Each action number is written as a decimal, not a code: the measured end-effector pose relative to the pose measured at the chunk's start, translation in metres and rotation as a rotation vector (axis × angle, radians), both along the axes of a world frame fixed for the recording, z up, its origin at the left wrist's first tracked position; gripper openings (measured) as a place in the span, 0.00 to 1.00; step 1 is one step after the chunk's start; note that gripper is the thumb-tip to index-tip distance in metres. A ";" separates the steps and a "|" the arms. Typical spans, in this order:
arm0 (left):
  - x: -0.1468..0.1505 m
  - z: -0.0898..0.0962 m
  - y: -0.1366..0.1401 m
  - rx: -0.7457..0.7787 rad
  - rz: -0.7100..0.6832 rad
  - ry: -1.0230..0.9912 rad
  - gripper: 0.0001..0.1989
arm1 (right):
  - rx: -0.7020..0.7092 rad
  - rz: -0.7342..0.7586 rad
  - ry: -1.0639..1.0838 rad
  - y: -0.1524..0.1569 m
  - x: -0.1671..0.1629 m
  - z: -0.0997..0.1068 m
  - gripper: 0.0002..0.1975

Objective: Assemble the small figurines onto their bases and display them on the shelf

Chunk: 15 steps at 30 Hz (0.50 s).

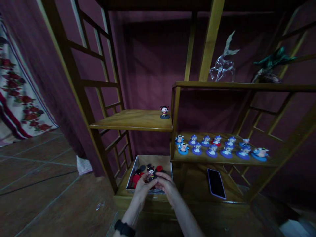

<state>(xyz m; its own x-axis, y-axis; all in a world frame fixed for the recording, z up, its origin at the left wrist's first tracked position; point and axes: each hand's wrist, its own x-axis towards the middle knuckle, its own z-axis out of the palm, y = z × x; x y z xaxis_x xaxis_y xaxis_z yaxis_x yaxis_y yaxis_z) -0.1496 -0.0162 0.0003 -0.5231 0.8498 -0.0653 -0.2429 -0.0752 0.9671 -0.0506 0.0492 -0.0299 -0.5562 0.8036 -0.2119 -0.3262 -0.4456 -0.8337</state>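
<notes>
Both of my hands meet over a white-rimmed box (170, 166) on the bottom shelf. Between their fingers is a small black-haired doll figurine (151, 171) with a pale face. My left hand (143, 185), with a dark band on its wrist, grips the figurine from the left. My right hand (166, 183) closes on it from the right, near its base. Red and black pieces (136, 178) lie in the box beneath, partly hidden by my hands. A similar doll figurine (164, 112) stands upright on a dark round base on the shelf above.
Several small figurines on blue, purple and red bases stand in rows on the right shelf (197, 158). A phone (216, 183) lies on the bottom shelf. Above, a clear deer ornament (223, 64) and a dark green ornament (271, 64) stand on the upper shelf. A wooden post (174, 121) divides the shelves.
</notes>
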 end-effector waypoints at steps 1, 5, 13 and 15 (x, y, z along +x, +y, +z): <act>0.001 0.001 0.000 -0.019 -0.005 0.042 0.23 | -0.006 0.004 0.012 -0.001 0.002 0.001 0.23; 0.007 0.006 -0.002 -0.050 -0.027 0.087 0.23 | -0.002 0.008 0.088 -0.006 0.014 0.011 0.22; 0.017 0.025 -0.031 -0.088 -0.019 0.088 0.20 | 0.043 0.129 0.131 -0.021 0.032 0.020 0.22; 0.020 0.030 -0.039 -0.092 0.019 0.110 0.20 | 0.067 0.176 0.132 -0.026 0.036 0.020 0.21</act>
